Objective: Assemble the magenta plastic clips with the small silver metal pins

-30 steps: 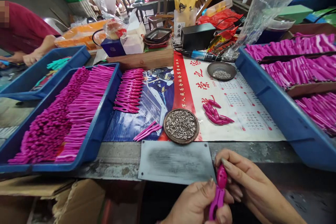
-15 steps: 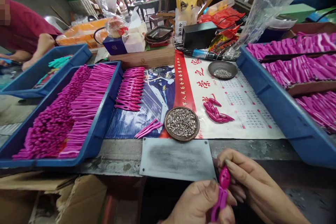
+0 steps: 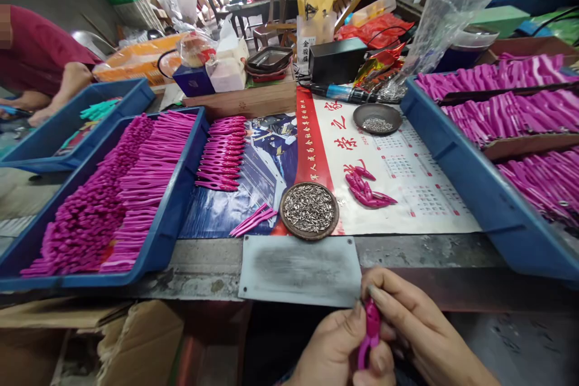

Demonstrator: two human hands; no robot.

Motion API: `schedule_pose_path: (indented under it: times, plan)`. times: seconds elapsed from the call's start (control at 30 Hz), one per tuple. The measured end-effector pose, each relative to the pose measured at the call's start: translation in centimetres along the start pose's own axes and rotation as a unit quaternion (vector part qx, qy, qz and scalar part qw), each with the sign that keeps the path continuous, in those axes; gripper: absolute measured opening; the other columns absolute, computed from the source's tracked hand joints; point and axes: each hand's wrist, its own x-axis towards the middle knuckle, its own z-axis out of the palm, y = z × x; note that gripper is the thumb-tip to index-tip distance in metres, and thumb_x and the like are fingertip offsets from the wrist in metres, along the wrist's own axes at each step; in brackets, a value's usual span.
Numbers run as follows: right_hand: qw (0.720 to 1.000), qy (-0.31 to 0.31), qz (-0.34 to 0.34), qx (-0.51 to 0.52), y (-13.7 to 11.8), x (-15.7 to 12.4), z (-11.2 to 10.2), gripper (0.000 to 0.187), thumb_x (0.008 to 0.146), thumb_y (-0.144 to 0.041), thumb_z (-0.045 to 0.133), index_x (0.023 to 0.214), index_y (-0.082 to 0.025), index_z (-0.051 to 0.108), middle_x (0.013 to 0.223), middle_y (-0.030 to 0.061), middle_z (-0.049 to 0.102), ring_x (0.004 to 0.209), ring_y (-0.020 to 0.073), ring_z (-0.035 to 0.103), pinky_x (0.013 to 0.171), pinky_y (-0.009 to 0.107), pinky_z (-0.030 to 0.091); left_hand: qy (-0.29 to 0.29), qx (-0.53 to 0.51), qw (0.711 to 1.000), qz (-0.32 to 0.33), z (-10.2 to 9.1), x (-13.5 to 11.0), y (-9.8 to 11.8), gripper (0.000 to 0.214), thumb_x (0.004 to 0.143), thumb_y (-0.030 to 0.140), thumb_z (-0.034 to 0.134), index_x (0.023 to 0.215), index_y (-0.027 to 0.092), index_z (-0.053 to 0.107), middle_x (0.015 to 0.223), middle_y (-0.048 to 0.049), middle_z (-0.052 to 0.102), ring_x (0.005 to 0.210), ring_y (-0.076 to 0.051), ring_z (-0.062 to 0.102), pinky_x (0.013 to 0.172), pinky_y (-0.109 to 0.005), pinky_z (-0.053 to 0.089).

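Between both hands, near the table's front edge, is a magenta plastic plier-shaped piece (image 3: 371,327) with a rounded head and two legs. My left hand (image 3: 337,341) is closed round its legs, thumb pressed along the side. The fingers of my right hand (image 3: 407,310) pinch its upper end; whether they also hold a small part is hidden. Just beyond lies a grey metal plate (image 3: 301,268). A round dish of small metal pins (image 3: 310,210) stands behind the plate. Several glossy magenta head pieces (image 3: 368,190) lie on the calendar sheet.
Blue bins of magenta pieces stand at left (image 3: 156,247) and right (image 3: 456,175). A row of magenta pieces (image 3: 221,154), a few loose legs (image 3: 253,220), a second dark dish (image 3: 377,119) and an electric screwdriver (image 3: 344,93) lie on the table. Another person (image 3: 45,42) sits at far left.
Both hands, still gripping the magenta piece, have shifted slightly left in view. My right fingers now sit lower over its head. The whole scene has shifted a little with the camera.
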Motion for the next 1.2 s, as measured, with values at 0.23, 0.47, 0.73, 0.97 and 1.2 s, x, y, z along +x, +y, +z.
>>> schedule_pose_path:
  times: [0.23,0.47,0.73,0.97,1.2]
  plan:
    - [0.999,0.006,-0.014,-0.044,0.1,-0.1,0.4,0.032,0.098,-0.050,0.053,0.083,-0.021,0.055,0.070,-0.0032,0.047,0.061,0.0128,0.042,0.055,0.022,0.037,0.000,0.000,1.000,0.006,0.0,0.1,0.4,0.039,0.076,0.052,0.073,0.082,0.015,0.062,0.055,0.0079,0.045,0.033,-0.002,0.023,0.035,-0.018,0.012]
    - [0.991,-0.043,-0.058,-0.113,-2.7,1.9,0.8,0.034,0.099,-0.050,0.049,0.082,-0.021,0.053,0.071,-0.0023,0.050,0.064,0.0140,0.045,0.058,0.024,0.039,-0.026,0.009,0.997,0.069,0.3,0.4,1.3,0.034,0.081,0.048,0.068,0.082,0.015,0.062,0.054,0.0072,0.043,0.032,-0.002,0.019,0.032,-0.018,0.013]
    - [0.985,-0.103,-0.080,-0.112,-4.5,4.8,1.4,0.034,0.098,-0.051,0.050,0.082,-0.021,0.053,0.066,-0.0031,0.051,0.056,0.0121,0.046,0.052,0.023,0.039,-0.010,-0.009,0.989,0.144,0.3,0.6,3.0,0.037,0.072,0.052,0.075,0.078,0.017,0.063,0.051,0.0079,0.045,0.031,-0.001,0.016,0.031,-0.017,0.015]
    - [0.784,-0.015,-0.226,-0.577,-8.5,9.4,1.2,0.010,0.097,-0.018,0.049,0.102,-0.019,0.057,0.096,0.0077,0.067,0.084,0.0207,0.064,0.072,0.030,0.049,-0.029,-0.023,0.990,0.135,1.0,-0.9,4.8,0.034,0.073,0.048,0.077,0.085,0.017,0.069,0.056,0.0057,0.052,0.034,-0.001,0.030,0.033,-0.016,0.017]
    - [0.634,-0.016,-0.219,-0.742,-6.8,13.9,2.4,0.019,0.081,0.002,0.054,0.085,-0.014,0.061,0.084,0.0109,0.067,0.072,0.0236,0.065,0.056,0.029,0.037,-0.042,-0.042,0.987,0.147,-0.7,-1.6,4.0,0.034,0.072,0.048,0.078,0.084,0.017,0.072,0.058,0.0038,0.054,0.035,-0.002,0.035,0.036,-0.018,0.019]
